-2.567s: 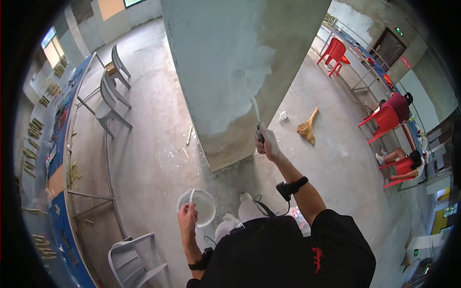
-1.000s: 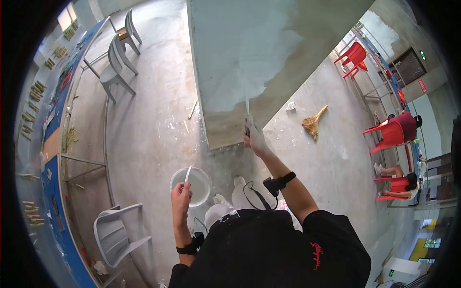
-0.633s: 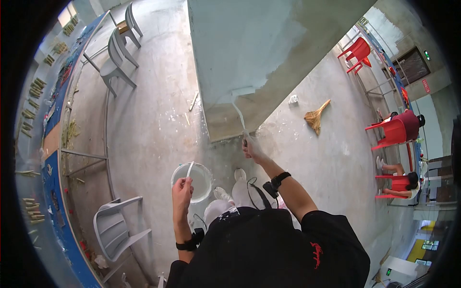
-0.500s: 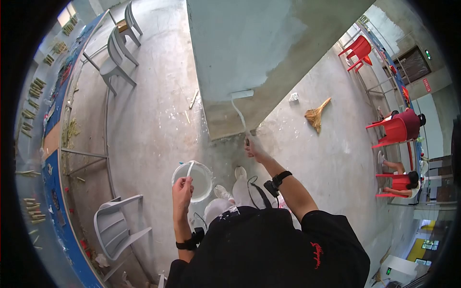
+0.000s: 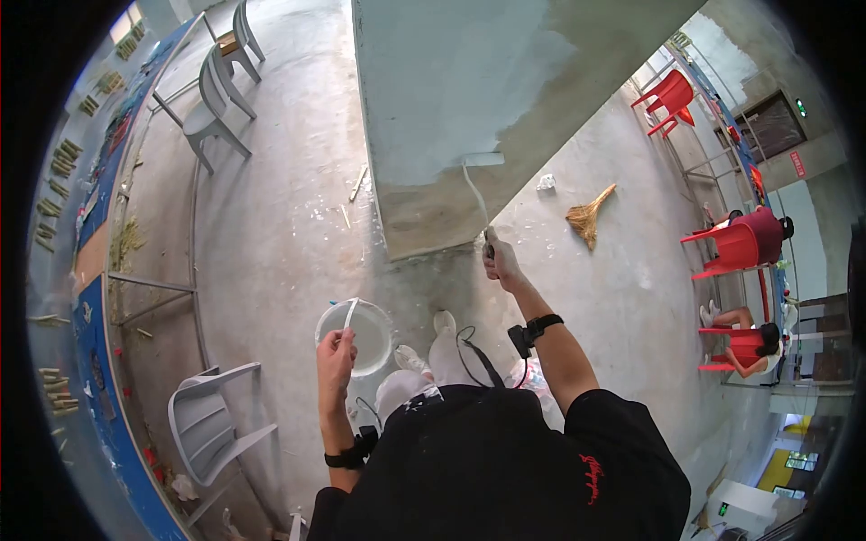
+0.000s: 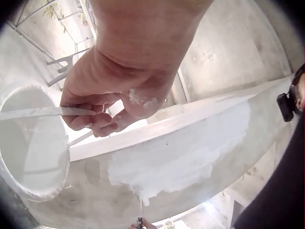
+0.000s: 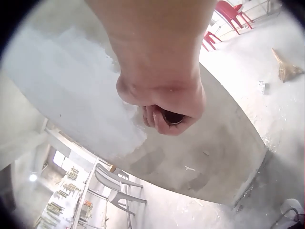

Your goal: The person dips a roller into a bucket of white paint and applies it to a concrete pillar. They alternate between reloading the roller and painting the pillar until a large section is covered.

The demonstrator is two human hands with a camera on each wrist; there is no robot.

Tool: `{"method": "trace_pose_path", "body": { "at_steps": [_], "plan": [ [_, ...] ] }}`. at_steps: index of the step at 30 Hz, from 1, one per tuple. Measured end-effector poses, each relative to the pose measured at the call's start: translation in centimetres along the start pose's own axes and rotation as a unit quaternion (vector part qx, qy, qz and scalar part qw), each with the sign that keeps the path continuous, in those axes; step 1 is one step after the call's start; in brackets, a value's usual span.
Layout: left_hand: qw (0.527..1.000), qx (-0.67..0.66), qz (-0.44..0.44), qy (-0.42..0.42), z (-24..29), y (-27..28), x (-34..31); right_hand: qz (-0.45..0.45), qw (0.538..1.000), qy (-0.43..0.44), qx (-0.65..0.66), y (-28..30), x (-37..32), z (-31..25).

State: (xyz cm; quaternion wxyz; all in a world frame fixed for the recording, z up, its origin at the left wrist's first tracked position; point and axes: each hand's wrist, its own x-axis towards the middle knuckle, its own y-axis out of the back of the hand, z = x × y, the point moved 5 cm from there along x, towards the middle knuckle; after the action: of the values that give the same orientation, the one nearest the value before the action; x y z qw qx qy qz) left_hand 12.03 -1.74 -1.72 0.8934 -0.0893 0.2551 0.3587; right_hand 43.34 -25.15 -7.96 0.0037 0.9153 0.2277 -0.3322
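Note:
My right hand (image 5: 502,263) grips the dark handle of a paint roller. Its pale bent frame reaches up to the white roller head (image 5: 483,159), which lies against the concrete pillar (image 5: 433,212) at the lower edge of the pale painted area. The right wrist view shows the fingers curled round the dark handle end (image 7: 172,117); the roller head is hidden there. My left hand (image 5: 336,353) pinches the white bucket handle (image 6: 43,112), a thin strip standing up from a white bucket (image 5: 389,323). Pale liquid shows inside the bucket.
A straw broom (image 5: 591,217) and a crumpled white lump (image 5: 546,182) lie on the floor right of the pillar. Grey chairs (image 5: 216,419) stand by the blue-topped table at left. Red chairs (image 5: 735,243) with seated people are at right.
The right hand drew the roller down the pillar, and over the last half second shifted it rightward along the paint's lower edge. My left hand keeps its hold on the bucket handle.

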Motion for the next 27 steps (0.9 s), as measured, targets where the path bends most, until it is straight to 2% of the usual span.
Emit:
{"method": "trace_pose_path", "body": {
  "at_steps": [3,5,11,17,27],
  "plan": [
    [1.000,-0.001,0.000,-0.005,-0.1,0.1,0.1,0.007,1.000,0.021,0.018,0.3,-0.5,-1.3],
    [1.000,-0.001,0.000,-0.005,-0.1,0.0,0.1,-0.029,0.998,0.059,0.022,0.0,-0.8,-2.4],
    [1.000,-0.002,0.001,-0.001,0.1,-0.2,0.1,-0.068,0.991,0.097,0.068,-0.5,-2.4,-5.9],
    [1.000,0.018,-0.006,-0.005,0.8,-0.6,0.2,-0.036,0.987,0.145,0.063,-1.0,-4.8,-10.8],
    [1.000,0.011,-0.011,-0.013,0.2,-0.3,0.6,-0.041,0.968,0.241,0.064,-2.7,-8.7,-18.6]
  ]
}}
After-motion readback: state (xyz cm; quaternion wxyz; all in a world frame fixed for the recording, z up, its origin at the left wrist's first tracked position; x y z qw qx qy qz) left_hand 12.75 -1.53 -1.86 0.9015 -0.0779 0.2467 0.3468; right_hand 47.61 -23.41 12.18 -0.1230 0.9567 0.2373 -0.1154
